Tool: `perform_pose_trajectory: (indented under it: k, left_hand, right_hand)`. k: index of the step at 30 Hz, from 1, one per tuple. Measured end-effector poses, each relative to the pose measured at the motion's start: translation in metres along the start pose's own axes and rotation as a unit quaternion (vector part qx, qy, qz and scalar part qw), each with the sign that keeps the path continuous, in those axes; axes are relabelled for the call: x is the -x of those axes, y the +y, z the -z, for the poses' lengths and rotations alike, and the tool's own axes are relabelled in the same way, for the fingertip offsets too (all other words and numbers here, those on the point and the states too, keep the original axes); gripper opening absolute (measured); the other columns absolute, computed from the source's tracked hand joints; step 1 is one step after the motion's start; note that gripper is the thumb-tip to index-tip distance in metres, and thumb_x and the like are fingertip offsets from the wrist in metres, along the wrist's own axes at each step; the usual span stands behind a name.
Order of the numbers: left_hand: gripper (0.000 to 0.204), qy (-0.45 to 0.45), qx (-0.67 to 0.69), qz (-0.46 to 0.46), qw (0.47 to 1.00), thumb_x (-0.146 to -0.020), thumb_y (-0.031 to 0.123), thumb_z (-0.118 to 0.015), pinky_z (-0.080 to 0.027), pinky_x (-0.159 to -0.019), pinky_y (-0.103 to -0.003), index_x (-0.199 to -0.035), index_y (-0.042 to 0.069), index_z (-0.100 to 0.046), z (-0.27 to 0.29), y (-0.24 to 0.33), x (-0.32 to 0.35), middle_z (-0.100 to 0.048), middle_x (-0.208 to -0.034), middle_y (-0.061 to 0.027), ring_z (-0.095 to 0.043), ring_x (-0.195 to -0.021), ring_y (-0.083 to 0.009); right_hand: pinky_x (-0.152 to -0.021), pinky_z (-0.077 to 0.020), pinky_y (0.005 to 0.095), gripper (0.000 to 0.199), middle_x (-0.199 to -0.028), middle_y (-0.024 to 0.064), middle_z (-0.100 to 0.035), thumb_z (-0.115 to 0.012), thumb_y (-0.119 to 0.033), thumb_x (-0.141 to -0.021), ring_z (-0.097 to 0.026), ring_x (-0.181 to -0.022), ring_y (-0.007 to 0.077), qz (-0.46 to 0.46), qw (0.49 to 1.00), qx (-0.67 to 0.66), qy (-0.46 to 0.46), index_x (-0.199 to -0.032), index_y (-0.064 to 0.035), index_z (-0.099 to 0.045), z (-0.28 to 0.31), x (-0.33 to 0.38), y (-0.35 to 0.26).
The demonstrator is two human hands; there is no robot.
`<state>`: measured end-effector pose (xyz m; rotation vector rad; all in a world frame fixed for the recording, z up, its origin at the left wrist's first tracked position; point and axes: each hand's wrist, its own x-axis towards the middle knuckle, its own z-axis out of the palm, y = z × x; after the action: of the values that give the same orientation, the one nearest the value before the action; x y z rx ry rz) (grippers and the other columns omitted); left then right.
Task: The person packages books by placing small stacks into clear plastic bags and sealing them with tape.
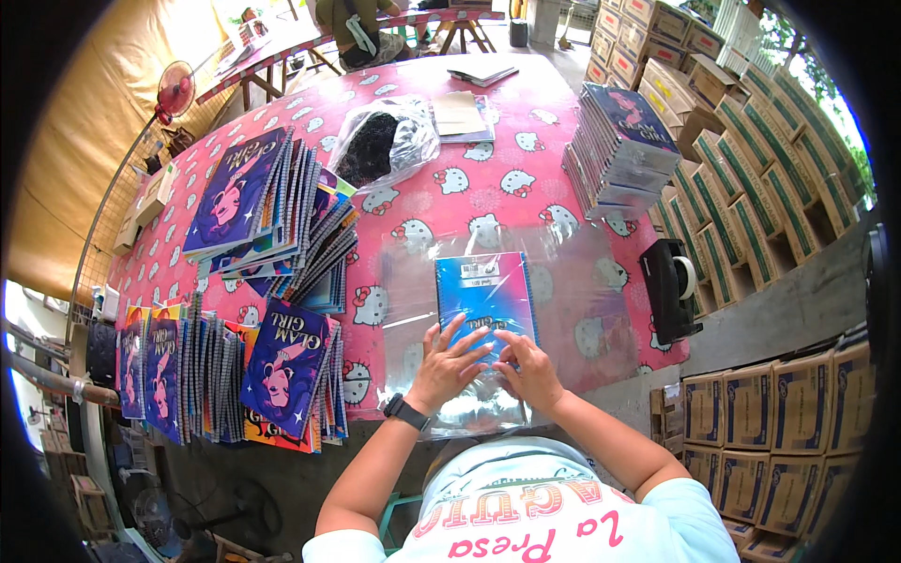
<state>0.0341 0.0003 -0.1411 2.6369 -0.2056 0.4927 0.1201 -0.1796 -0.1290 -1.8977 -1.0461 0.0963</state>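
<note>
Two bare hands rest on a blue spiral-bound notebook (486,298) that lies flat on the table (469,188), which carries a pink cloth printed with white cat faces. The left hand (447,364), with a black watch at its wrist, presses its spread fingers on the notebook's near edge; its grip is released, fingers flat, grasping nothing. The right hand (531,372) lies just beside it, fingers likewise extended onto the same edge, grip released. The notebook sits near the table's front edge, directly ahead of the person, on a sheet of clear plastic film (582,310) spread over the cloth. Its long axis runs away from the person, tilted slightly to the left at the far end; the wire spine lies along its right side, and a white label sits at the far end of the cover.

To the left, fanned stacks of purple-covered spiral notebooks (272,216) lie on the table. A squared stack of similar notebooks (624,145) stands at the far right. A black tape dispenser (671,286) sits at the right edge. A clear bag with dark contents (385,141) lies further back.
</note>
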Motion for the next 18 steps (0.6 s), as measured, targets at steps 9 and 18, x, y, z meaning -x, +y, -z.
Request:
perform_pose_trajectory:
  k: [9, 18]
  left_hand:
    - [0.015, 0.106, 0.126, 0.006, 0.986, -0.076, 0.023, -0.072, -0.020, -0.110, -0.045, -0.088, 0.014, -0.071, -0.021, -0.005, 0.002, -0.066, -0.107, -0.0005, -0.051, -0.117, -0.0219]
    - [0.012, 0.123, 0.140, 0.016, 0.982, -0.076, 0.021, -0.072, -0.018, -0.111, -0.044, -0.085, 0.013, -0.071, -0.025, -0.006, 0.004, -0.067, -0.105, -0.0011, -0.053, -0.114, -0.0221]
  right_hand:
    - [-0.061, -0.0483, 0.0303, 0.046, -0.078, 0.0109, -0.060, -0.070, -0.003, -0.075, -0.059, -0.064, 0.0198, -0.168, 0.981, -0.084, -0.057, -0.115, -0.0047, -0.047, 0.007, -0.016, -0.006]
    - [-0.065, -0.0477, 0.0342, 0.020, -0.074, 0.0130, -0.061, -0.069, -0.022, -0.080, -0.060, -0.068, 0.0246, -0.079, 0.917, -0.067, -0.386, -0.084, -0.0019, -0.065, 0.064, -0.057, -0.016]
